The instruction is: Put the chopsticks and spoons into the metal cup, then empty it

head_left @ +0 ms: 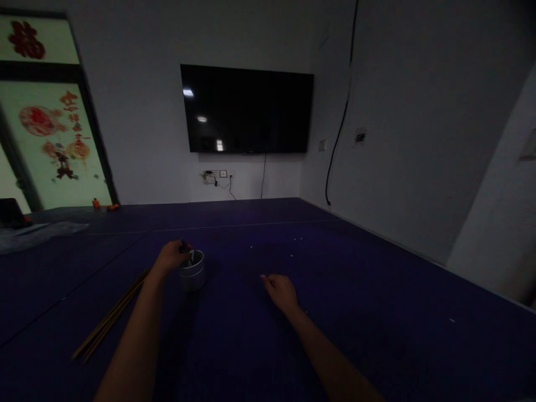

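Pale walls (138, 111) stood dim around a broad, dark blue table surface (355, 290) in the head view, with a black television (249, 111) mounted opposite and a door (62, 145) at the left bearing red and orange decorations. On the table, the left hand (171, 258) was at the rim of a grey cup (192, 277), its fingers closed on a small object (183, 245), partly dark; the dimness hid what it was. Well apart to the right, the right hand (283, 291) rested low over the surface, fingers curled in; a white speck showed by its thumb tip, but whether it was pinched I could not tell. Thin sticks (113, 315) lay beside the left forearm, tiny white scraps (292, 255) were scattered beyond the right hand, and clear plastic (46, 233) lay crumpled at far left.
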### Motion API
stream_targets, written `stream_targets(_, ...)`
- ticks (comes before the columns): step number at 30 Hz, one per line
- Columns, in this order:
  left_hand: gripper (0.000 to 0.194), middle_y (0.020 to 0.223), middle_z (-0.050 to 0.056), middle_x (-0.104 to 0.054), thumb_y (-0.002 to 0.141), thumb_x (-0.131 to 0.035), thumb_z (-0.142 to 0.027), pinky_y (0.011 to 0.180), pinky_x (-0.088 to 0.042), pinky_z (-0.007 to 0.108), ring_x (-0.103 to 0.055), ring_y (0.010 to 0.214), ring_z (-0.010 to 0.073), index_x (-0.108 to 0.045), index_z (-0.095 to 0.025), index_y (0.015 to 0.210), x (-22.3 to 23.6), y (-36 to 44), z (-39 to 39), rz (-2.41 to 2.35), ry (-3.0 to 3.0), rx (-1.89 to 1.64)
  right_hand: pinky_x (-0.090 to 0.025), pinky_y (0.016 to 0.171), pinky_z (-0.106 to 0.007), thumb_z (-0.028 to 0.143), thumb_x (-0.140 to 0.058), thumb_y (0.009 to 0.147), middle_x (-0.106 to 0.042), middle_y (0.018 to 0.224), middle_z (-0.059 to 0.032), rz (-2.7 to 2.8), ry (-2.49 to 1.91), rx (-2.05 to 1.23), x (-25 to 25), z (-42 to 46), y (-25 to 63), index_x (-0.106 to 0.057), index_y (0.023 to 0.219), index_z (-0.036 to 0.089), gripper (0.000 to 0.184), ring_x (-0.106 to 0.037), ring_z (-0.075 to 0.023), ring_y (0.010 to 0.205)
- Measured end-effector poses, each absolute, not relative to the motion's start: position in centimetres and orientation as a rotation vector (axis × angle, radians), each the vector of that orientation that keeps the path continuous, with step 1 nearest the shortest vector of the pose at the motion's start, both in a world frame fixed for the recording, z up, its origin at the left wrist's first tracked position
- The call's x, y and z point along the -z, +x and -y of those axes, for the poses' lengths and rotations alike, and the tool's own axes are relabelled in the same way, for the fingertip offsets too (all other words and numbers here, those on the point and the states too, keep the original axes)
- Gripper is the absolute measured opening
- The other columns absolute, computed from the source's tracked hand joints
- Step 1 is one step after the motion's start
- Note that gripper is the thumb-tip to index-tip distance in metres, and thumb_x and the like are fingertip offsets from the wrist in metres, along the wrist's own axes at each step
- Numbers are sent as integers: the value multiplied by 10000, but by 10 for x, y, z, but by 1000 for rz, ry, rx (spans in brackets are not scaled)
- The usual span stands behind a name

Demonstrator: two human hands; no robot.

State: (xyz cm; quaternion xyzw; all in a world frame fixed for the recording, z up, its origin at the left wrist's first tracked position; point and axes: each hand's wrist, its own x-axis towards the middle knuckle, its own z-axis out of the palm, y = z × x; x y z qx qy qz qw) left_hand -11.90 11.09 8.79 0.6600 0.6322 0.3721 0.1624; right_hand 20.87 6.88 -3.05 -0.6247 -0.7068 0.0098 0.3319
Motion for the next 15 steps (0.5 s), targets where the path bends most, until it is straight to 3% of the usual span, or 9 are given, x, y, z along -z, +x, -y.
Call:
stream_targets(7, 178, 676, 38, -682, 568, -577, -268, 584, -453, 247, -630, 667, 199, -631, -175, 711, -87, -117, -111, -1745, 1884, -1040, -186, 474, -247, 465, -343, 903, -589, 554, -27, 1846, -1639, -25, 30, -69, 209, -578, 550, 179, 511, -487, -116, 505)
stream_targets(15, 128, 583, 26, -655, 542, -601, -295, 559, -418, 248, -611, 641, 207, -637, -189, 606, -91, -116, -107, -1710, 1920, -944, -181, 471, -247, 460, -346, 906, -585, 547, -24, 1849, -1635, -22, 31, -69, 209, -593, 565, 182, 505, -491, -116, 496)
